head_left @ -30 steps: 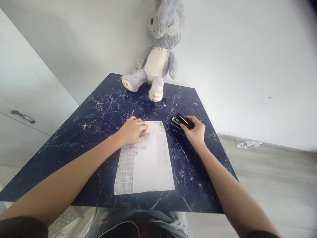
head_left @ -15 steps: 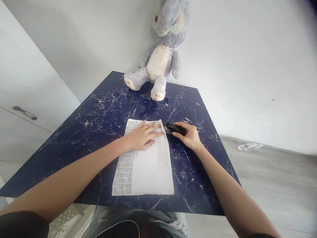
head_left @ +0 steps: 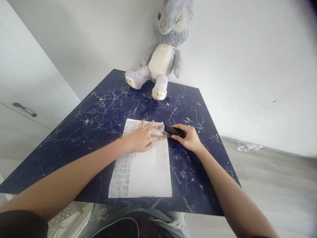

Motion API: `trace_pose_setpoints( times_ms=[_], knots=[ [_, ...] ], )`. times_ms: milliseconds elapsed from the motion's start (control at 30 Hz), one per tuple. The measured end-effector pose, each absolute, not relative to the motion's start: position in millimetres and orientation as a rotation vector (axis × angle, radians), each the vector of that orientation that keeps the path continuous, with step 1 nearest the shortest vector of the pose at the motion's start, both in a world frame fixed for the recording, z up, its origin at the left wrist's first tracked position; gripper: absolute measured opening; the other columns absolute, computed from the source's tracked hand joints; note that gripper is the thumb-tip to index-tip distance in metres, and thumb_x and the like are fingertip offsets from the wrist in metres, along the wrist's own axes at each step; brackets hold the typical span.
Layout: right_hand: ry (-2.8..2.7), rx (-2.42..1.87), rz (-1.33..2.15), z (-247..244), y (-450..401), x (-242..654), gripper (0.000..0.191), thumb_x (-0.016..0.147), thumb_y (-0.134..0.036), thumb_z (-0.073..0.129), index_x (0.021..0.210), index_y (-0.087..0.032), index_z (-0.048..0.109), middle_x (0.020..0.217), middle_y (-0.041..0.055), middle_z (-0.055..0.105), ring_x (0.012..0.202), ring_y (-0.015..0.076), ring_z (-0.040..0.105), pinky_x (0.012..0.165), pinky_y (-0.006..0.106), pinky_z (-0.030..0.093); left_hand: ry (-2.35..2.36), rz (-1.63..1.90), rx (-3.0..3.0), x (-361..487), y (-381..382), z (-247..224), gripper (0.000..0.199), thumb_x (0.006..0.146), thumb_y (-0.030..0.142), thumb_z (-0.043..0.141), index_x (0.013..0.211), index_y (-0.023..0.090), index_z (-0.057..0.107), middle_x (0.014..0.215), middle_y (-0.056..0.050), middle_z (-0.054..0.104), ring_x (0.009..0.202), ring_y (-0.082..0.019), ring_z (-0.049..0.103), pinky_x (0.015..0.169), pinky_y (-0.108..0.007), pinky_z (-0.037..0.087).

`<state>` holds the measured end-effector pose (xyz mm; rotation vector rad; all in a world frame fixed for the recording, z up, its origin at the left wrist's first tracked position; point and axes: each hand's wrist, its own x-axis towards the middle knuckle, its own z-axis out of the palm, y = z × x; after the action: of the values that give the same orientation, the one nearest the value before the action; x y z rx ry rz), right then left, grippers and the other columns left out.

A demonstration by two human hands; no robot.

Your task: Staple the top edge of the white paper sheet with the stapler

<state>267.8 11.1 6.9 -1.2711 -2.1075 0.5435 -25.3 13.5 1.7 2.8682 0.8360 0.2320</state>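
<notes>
A white sheet of paper (head_left: 148, 175) with a band of grey printed or written marks down its left side lies on the dark blue table. Spread flat over its upper part is my left hand (head_left: 141, 137), fingers apart. My right hand (head_left: 189, 137) grips a black stapler (head_left: 174, 131), fingers on top and thumb below. The stapler's front end reaches the paper's upper right edge, close to my left fingertips. Whether the paper sits between its jaws I cannot tell.
A grey plush toy (head_left: 160, 59) sits at the table's (head_left: 99, 109) far edge against the wall. One small grey piece (head_left: 188, 119) lies beyond my right hand. Clear plastic packaging (head_left: 249, 147) is on the floor at right. A cabinet handle (head_left: 24, 109) shows at left.
The paper's upper right edge, raised and bent before, now lies flatter. My left fingers have spread wider, and the stapler has shifted slightly left and nearer to me.
</notes>
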Motion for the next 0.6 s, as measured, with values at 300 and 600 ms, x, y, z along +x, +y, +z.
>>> trace_pose_setpoints(
  times_ms=[300, 600],
  knots=[
    [-2.127, -1.282, 0.231, 13, -5, 237, 0.031, 0.108, -0.04, 0.046, 0.12, -0.022, 0.068, 0.117, 0.0078, 0.076, 0.106, 0.0259, 0.071, 0.095, 0.042, 0.049, 0.804, 0.19, 2.813, -19, 12, -8, 0.066, 0.103, 0.032, 0.054, 0.162, 0.051, 0.032, 0.179, 0.003, 0.006, 0.163, -0.042, 0.007, 0.126, -0.073, 0.009],
    [-2.322, -1.385, -0.043, 11, -9, 214, 0.043, 0.113, -0.031, 0.03, 0.137, -0.022, 0.064, 0.133, 0.0077, 0.073, 0.116, 0.0242, 0.066, 0.1, 0.04, 0.041, 0.8, 0.18, 2.805, -20, 15, -9, 0.063, 0.104, 0.031, 0.053, 0.162, 0.049, 0.035, 0.179, 0.0, 0.003, 0.163, -0.042, 0.004, 0.125, -0.074, 0.006]
  ],
)
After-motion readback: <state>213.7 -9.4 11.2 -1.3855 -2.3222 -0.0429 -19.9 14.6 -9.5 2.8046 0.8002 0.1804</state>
